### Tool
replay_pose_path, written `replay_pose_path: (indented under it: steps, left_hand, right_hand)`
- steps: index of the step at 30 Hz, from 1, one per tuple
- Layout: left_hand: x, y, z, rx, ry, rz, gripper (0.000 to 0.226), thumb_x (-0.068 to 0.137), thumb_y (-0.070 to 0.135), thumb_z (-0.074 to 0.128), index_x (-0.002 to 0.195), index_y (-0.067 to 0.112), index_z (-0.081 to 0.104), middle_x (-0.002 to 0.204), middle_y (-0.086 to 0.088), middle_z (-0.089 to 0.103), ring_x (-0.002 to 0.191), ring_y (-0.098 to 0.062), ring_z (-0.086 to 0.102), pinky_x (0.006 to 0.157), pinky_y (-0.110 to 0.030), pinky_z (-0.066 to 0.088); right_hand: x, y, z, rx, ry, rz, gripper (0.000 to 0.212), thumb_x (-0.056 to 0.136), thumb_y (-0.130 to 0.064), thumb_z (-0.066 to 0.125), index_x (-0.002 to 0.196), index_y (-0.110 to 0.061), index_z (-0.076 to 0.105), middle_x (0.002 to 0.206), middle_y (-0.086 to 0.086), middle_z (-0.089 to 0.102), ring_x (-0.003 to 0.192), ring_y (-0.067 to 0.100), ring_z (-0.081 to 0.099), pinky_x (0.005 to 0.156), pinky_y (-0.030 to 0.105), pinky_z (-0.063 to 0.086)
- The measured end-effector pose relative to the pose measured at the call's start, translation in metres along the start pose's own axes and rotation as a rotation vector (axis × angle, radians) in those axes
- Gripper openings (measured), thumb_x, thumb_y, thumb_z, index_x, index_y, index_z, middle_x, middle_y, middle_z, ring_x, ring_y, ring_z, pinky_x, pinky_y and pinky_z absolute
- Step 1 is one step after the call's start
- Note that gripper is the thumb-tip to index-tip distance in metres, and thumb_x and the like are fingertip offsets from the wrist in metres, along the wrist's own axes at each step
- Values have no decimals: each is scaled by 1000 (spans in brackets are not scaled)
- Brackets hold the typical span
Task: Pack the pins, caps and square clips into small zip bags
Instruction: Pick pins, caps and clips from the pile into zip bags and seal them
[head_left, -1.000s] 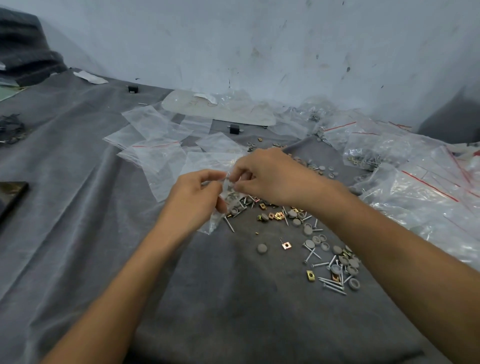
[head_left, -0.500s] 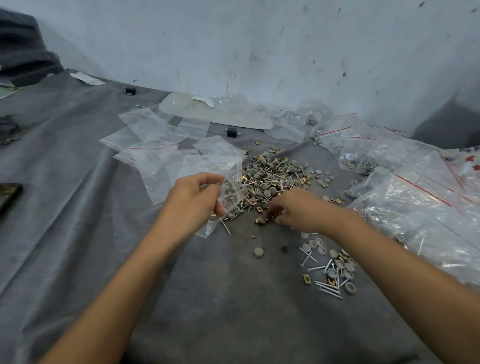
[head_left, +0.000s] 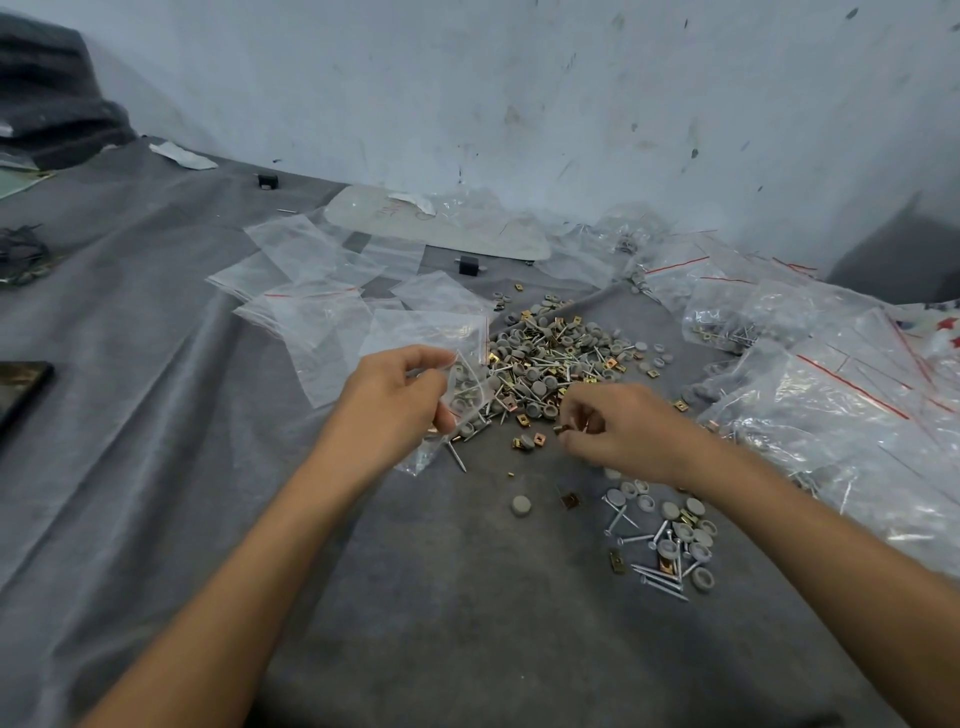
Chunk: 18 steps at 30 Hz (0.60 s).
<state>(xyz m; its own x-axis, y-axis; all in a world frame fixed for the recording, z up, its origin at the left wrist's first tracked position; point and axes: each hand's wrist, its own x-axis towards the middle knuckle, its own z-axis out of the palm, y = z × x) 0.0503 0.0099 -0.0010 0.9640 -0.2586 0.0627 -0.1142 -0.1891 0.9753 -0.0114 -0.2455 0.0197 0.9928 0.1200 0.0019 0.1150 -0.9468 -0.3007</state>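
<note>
My left hand (head_left: 395, 405) pinches a small clear zip bag (head_left: 467, 400) that holds grey caps and pins. Beside it lies the main pile (head_left: 550, 364) of grey caps, silver pins and gold square clips on the grey cloth. My right hand (head_left: 618, 431) hovers at the pile's near edge, its fingertips pinching a small gold clip (head_left: 563, 429). A smaller heap of caps and pins (head_left: 670, 545) lies nearer to me on the right. One loose cap (head_left: 521, 505) and a clip (head_left: 570, 500) sit between the heaps.
Empty zip bags (head_left: 311, 306) are spread at the back left. Filled bags with red strips (head_left: 831, 374) are heaped on the right. A dark phone (head_left: 21, 389) lies at the left edge. Two small black blocks (head_left: 467, 265) and a white wall stand behind.
My right hand left the bag's mouth, dropped to the pile's near edge and picked up a gold clip. My left hand has kept the bag in place.
</note>
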Motion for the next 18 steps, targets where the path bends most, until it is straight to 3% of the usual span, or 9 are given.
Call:
replay_pose_path:
  steps: [3, 6, 10, 14, 18]
  left_hand:
    - [0, -1, 0, 9, -1, 1, 25, 97, 17, 54, 108, 37, 66, 60, -1, 71, 42, -5, 46, 43, -18, 39]
    - [0, -1, 0, 6, 0, 0, 25, 97, 17, 55, 109, 36, 67, 60, -2, 71, 43, -6, 47, 43, -17, 40]
    - [0, 0, -1, 8, 2, -1, 26, 98, 17, 54, 112, 35, 67, 59, -2, 71, 42, -5, 47, 44, -18, 40]
    - [-1, 0, 0, 8, 1, 3, 27, 98, 17, 54, 115, 34, 67, 60, -1, 71, 42, -4, 47, 43, -17, 39]
    - [-2, 0, -1, 13, -9, 8, 28, 98, 16, 53, 116, 34, 66, 60, -1, 71, 42, -4, 46, 42, -15, 39]
  right_hand:
    - [-2, -4, -2, 349, 81, 52, 14, 83, -10, 75, 82, -15, 62, 75, -1, 63, 66, 11, 55, 64, 34, 47]
    - [-4, -6, -5, 495, 148, 49, 17, 82, 0, 77, 85, -10, 64, 75, 5, 64, 66, 12, 57, 64, 33, 49]
    - [-9, -13, -12, 454, 215, 6, 22, 85, -7, 78, 92, -26, 71, 83, 1, 71, 75, 18, 66, 73, 33, 55]
    - [-12, -28, -18, 379, 266, -74, 15, 88, -16, 77, 93, -29, 71, 80, -10, 70, 74, 2, 64, 70, 17, 52]
    - [-13, -47, -25, 291, 256, -144, 9, 93, -26, 71, 97, -33, 66, 88, -16, 67, 80, 6, 64, 71, 19, 51]
